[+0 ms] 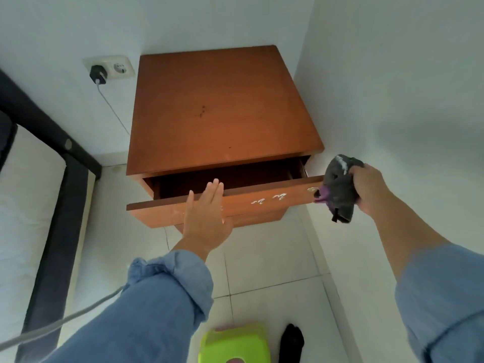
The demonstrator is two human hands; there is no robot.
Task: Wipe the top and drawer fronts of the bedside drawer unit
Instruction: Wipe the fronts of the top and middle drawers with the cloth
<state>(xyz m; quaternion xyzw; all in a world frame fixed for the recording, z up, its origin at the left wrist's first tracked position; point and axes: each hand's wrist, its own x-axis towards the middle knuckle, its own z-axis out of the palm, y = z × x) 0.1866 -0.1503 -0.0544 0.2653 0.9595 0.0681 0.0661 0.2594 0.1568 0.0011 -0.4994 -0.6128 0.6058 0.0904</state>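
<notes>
The brown wooden bedside drawer unit (222, 106) stands in the corner against white walls. Its top drawer (251, 203) is pulled partly out, dark inside, with white smears on its front. My left hand (207, 218) lies flat and open against the drawer front near its left half. My right hand (372, 189) grips a bunched grey cloth (340, 189) with a purple patch, held at the drawer front's right end, beside a small metal lock.
A black bed frame (62, 195) with a white mattress runs along the left. A wall socket (110, 68) with a black charger and cable sits left of the unit. On the tiled floor below lie a green plastic object (235, 341) and a black item (292, 341).
</notes>
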